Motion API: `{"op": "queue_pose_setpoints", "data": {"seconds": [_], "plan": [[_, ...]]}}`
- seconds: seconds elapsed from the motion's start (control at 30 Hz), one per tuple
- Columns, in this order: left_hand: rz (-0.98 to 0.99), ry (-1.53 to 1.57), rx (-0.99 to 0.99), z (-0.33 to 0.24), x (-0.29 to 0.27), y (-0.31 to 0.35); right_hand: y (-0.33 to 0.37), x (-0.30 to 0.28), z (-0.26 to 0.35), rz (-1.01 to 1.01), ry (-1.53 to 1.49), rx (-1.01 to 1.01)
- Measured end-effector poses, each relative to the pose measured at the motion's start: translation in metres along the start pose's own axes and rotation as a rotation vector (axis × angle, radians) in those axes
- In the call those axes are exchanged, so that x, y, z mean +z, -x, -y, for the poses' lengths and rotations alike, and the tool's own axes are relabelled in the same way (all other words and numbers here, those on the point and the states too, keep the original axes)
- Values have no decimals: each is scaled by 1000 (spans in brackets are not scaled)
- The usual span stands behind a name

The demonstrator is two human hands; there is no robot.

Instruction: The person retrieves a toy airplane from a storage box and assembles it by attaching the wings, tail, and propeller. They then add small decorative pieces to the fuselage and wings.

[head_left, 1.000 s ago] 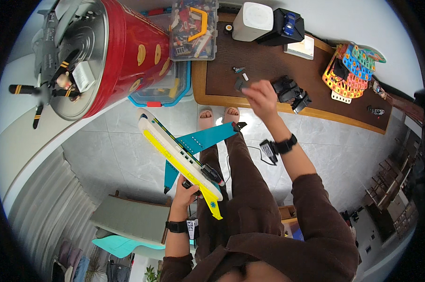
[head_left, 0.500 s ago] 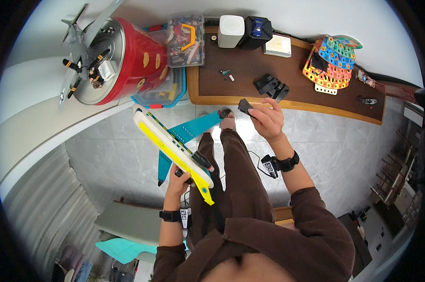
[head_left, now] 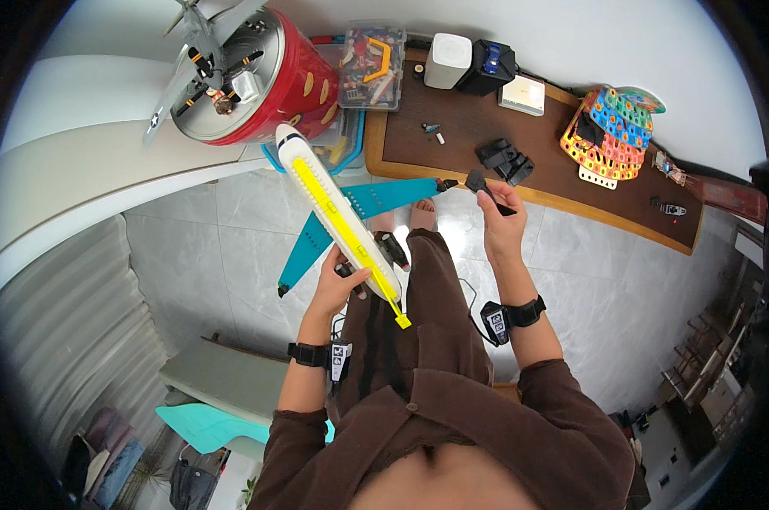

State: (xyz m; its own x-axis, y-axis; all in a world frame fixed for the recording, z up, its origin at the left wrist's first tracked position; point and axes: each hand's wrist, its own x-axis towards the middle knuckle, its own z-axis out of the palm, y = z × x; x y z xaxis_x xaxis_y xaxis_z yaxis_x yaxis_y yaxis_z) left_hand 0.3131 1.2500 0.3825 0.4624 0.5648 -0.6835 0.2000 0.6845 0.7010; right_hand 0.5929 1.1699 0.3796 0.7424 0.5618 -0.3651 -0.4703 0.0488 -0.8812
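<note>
My left hand [head_left: 337,285] is closed round the tail end of a brick-built toy airplane [head_left: 366,246], by one of its dark engines. The plane has a white body, a yellow strip along its top and teal wings; its nose points to the far left. Beside the tip of the right wing, my right hand [head_left: 505,223] pinches a small black block piece [head_left: 477,181] between thumb and fingers. The piece looks apart from the dark wingtip. Some of it is hidden by the fingers. Beyond that hand, black block parts [head_left: 505,161] lie together on the brown table [head_left: 401,140].
On the table stand a white speaker-like box [head_left: 448,61], a black box [head_left: 489,68] and a colourful scale-shaped toy [head_left: 610,136]. Left of it are a bin of bricks [head_left: 373,72] and a red drum [head_left: 295,85] carrying a grey propeller plane [head_left: 210,64].
The toy airplane has turned more top-up, and its right wing now reaches toward my right hand. The black piece has come near that wingtip, held lower and farther right.
</note>
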Motion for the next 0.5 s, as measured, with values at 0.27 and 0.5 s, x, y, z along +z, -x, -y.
{"op": "queue_pose_setpoints", "data": {"seconds": [0.27, 0.5], "plan": [[34, -73, 61, -6, 10, -11, 4, 17, -8, 300, 158, 415], [52, -66, 18, -14, 18, -15, -17, 47, -15, 340, 225, 667]]}}
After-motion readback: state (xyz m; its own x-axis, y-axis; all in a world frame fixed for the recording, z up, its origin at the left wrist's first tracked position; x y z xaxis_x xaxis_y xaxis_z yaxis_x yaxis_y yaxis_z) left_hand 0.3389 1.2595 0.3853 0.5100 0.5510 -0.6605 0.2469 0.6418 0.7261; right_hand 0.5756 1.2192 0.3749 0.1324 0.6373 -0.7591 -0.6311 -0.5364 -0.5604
